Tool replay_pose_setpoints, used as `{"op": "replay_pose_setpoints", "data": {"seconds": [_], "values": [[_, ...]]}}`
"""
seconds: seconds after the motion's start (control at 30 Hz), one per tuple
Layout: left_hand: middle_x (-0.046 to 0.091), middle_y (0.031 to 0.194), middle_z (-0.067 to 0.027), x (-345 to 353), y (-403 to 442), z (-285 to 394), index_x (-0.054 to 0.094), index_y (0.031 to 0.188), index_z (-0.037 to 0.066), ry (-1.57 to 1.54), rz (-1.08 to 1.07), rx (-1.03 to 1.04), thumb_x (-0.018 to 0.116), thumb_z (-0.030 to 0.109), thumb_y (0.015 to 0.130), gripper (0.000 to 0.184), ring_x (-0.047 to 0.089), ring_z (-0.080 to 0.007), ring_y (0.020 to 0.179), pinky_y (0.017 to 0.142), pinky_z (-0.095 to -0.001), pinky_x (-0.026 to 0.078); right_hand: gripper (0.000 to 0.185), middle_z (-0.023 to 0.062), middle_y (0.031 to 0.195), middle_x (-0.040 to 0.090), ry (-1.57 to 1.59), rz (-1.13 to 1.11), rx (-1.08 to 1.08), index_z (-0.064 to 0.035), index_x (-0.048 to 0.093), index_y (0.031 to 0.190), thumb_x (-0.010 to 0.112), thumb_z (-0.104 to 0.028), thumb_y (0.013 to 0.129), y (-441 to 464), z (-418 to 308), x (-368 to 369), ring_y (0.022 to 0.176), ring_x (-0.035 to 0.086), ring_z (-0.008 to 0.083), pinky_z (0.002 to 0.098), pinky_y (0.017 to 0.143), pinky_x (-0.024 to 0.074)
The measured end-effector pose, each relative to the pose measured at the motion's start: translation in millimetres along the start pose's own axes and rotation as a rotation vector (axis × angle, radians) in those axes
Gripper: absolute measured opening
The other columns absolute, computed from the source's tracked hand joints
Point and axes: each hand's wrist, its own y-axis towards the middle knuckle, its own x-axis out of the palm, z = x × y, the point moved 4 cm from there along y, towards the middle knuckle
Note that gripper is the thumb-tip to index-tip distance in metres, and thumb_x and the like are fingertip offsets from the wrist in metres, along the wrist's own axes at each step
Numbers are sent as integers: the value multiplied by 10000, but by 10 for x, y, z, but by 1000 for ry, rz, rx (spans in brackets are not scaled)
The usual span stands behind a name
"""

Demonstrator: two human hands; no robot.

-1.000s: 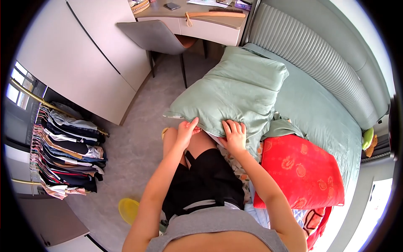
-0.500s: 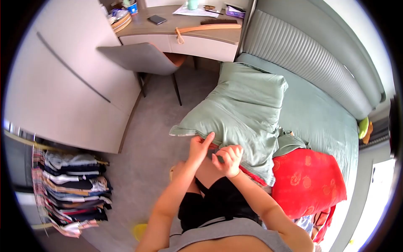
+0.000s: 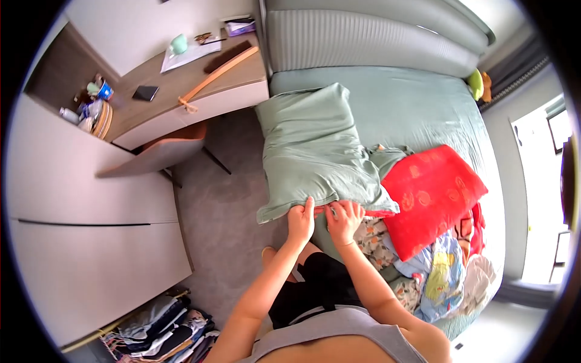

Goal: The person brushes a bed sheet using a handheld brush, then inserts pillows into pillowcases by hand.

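Note:
A sage-green pillowcase (image 3: pixel 308 145) with a pillow inside lies over the near left corner of the bed, its open edge towards me. A strip of red fabric (image 3: pixel 380 213) shows along that opening. My left hand (image 3: pixel 301 222) pinches the edge, thumb on top and the other fingers underneath. Right beside it, my right hand (image 3: pixel 345 221) is closed on the same edge with its fingers curled over; the fingertips are partly hidden. To the right, a red patterned pillow (image 3: pixel 433 196) rests on the bed, with a crumpled green cloth (image 3: pixel 387 158) against it.
Crumpled printed clothes (image 3: pixel 440 272) lie on the bed's near part. A desk (image 3: pixel 136 85) on the left holds a long-handled brush (image 3: pixel 221 72) and a phone (image 3: pixel 145 92). A chair (image 3: pixel 160 151) stands at it, near the wardrobe (image 3: pixel 91 193). Hanging clothes (image 3: pixel 160 330) are at lower left.
My view has turned to the right, bringing more of the bed in. My right hand, loosely curled above the edge before, has closed on the pillowcase. My left hand keeps its pinch there.

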Motion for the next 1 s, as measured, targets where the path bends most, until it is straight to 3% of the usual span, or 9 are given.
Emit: {"op": "replay_pose_setpoints", "data": {"seconds": [0.17,0.4,0.57,0.73,1.0], "values": [[634,629,-168,152,-200,228,647,684,-61,268,-94,-2,438,355,923,523,621,-251,608,618,-343,460,60,29,736,587,99,23,104,-82,634,767,669,-108,726,10,-24,-399,682,563,232,339,638,437],[645,618,-116,272,-550,772,665,667,-3,509,-216,94,419,328,927,488,623,-229,589,614,-332,473,48,78,718,552,97,4,200,-49,608,743,638,-87,744,49,-159,-928,674,540,269,362,609,438],[656,646,-114,243,-772,1143,655,684,-23,483,-236,210,443,293,924,451,631,-205,596,608,-302,476,33,88,744,559,54,86,268,-38,587,757,596,-68,746,-39,-188,-1184,700,536,280,370,641,431],[660,651,-98,37,-757,1270,663,688,-8,417,-211,235,463,287,916,423,631,-193,619,629,-297,476,98,54,749,560,-209,134,449,-89,573,703,594,-160,768,-412,144,-1288,730,535,256,373,646,405],[626,591,-97,-1,-611,1922,641,622,-19,466,-107,501,513,276,900,425,564,-184,548,572,-302,437,96,53,763,551,-292,201,499,-89,562,738,576,-163,797,-445,465,-1606,730,521,254,369,658,397]]}}
